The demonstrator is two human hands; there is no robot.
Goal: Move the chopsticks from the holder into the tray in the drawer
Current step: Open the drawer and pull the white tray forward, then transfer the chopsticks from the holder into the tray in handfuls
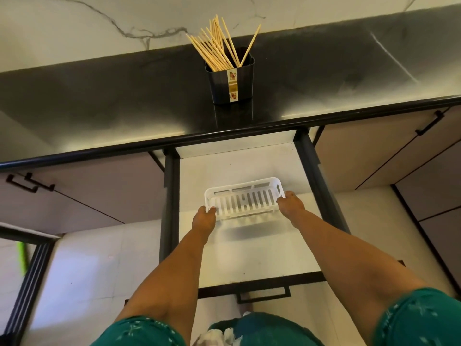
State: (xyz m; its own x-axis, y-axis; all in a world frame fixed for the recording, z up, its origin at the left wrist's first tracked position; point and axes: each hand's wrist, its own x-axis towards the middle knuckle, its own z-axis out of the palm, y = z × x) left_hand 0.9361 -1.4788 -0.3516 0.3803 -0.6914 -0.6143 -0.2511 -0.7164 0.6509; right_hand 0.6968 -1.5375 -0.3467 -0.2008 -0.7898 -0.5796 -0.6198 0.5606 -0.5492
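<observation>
Several pale wooden chopsticks [218,47] stand fanned out in a dark square holder [232,82] on the black countertop, directly behind the open drawer [249,258]. A white slotted plastic tray [245,198] is inside the white-lined drawer, tilted and slightly raised above the drawer floor, with its shadow below it. My left hand [204,218] grips the tray's left end. My right hand [290,203] grips its right end. The tray holds nothing.
The black countertop [99,108] runs across the view, with a marble wall behind. Closed cabinet doors with dark handles [429,123] flank the drawer. The drawer's front handle [264,294] is near my body. Light floor tiles lie below.
</observation>
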